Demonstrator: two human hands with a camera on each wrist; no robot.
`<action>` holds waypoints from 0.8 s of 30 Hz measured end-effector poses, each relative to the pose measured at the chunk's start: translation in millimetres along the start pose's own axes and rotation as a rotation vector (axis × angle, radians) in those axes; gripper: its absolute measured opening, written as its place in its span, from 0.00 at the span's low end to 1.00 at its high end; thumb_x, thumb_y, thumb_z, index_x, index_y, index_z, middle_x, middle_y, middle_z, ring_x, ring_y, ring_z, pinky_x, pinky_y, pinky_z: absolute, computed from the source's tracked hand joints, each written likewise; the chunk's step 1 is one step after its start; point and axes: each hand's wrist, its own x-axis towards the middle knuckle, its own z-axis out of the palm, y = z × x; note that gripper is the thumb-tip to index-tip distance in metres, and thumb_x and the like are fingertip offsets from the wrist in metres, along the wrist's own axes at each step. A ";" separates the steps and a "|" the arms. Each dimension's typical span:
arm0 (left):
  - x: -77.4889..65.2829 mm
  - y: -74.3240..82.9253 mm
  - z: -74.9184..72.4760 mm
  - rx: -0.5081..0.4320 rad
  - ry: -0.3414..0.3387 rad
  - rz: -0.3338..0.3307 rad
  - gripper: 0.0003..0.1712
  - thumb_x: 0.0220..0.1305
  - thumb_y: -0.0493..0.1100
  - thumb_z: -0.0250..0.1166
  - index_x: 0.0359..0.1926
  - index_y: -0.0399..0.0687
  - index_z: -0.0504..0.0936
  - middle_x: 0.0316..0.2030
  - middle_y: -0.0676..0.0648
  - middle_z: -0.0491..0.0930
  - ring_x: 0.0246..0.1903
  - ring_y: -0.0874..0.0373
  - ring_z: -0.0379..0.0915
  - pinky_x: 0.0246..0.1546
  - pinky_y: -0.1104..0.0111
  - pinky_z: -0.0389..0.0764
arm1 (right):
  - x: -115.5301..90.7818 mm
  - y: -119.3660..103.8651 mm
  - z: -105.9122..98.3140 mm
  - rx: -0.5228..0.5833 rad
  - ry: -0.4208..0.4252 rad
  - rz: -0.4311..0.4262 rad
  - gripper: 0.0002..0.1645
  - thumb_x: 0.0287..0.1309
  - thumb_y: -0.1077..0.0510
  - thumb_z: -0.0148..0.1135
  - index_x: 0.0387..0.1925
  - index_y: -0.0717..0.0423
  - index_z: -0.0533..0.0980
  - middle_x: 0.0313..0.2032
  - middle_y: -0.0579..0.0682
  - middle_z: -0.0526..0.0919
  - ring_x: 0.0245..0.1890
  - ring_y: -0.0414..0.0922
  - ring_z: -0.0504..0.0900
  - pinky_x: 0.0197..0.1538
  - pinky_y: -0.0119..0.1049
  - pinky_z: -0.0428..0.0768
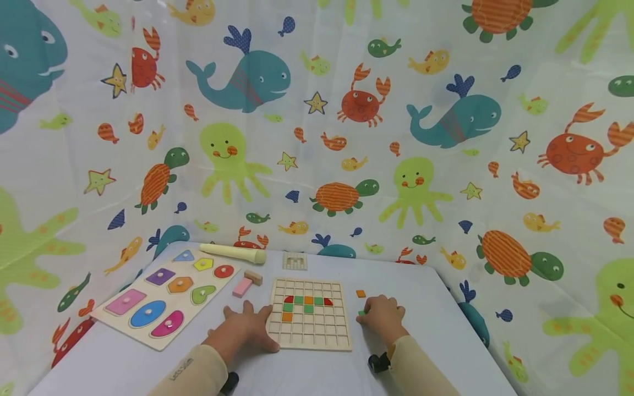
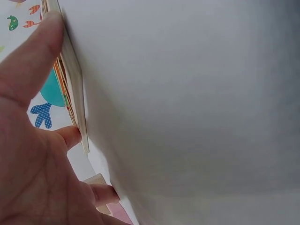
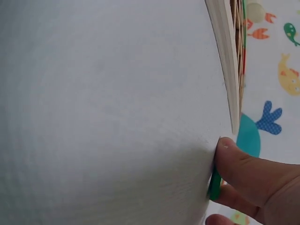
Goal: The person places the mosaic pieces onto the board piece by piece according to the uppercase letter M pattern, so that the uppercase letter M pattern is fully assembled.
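Observation:
A wooden grid board (image 1: 317,335) lies in the middle of the table, with red, green and orange tiles set in several of its upper cells. My left hand (image 1: 244,328) is spread at the board's left side, thumb at the near corner and a fingertip on the left edge. In the left wrist view the thumb and a finger (image 2: 70,136) touch the board's rim. To the right of the board, my right hand (image 1: 383,319) pinches a green tile (image 3: 215,185) between thumb and finger, low at the table surface. An orange tile (image 1: 360,293) lies just beyond that hand.
At left lies a shape puzzle board (image 1: 160,338) with colourful knobbed pieces. Behind are a pale yellow stick (image 1: 233,252), a small patterned card (image 1: 294,260), a pink block (image 1: 242,287) and a brown block (image 1: 253,277). A sea-animal curtain (image 1: 297,137) hangs behind the table.

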 end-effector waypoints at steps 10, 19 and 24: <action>-3.2 1.0 -1.2 -0.003 -0.015 -0.003 0.62 0.43 0.68 0.85 0.79 0.62 0.68 0.81 0.26 0.50 0.75 0.09 0.33 0.58 0.09 0.45 | 1.0 -7.4 4.0 0.019 0.040 -0.037 0.21 0.51 0.42 0.84 0.32 0.51 0.85 0.37 0.50 0.79 0.48 0.55 0.72 0.58 0.61 0.69; -0.7 -0.6 -0.9 -0.001 -0.007 0.005 0.63 0.42 0.68 0.85 0.79 0.62 0.68 0.80 0.26 0.50 0.74 0.08 0.33 0.56 0.08 0.44 | -0.1 -27.9 10.5 0.037 0.056 -0.084 0.23 0.49 0.39 0.84 0.27 0.49 0.82 0.35 0.48 0.78 0.47 0.53 0.72 0.57 0.61 0.69; 0.0 0.5 -0.3 0.001 0.001 0.001 0.64 0.41 0.69 0.85 0.79 0.63 0.68 0.81 0.26 0.50 0.74 0.08 0.32 0.56 0.08 0.45 | -0.2 -36.1 16.6 0.031 0.082 -0.125 0.22 0.49 0.38 0.84 0.26 0.47 0.82 0.41 0.48 0.81 0.47 0.53 0.72 0.58 0.62 0.69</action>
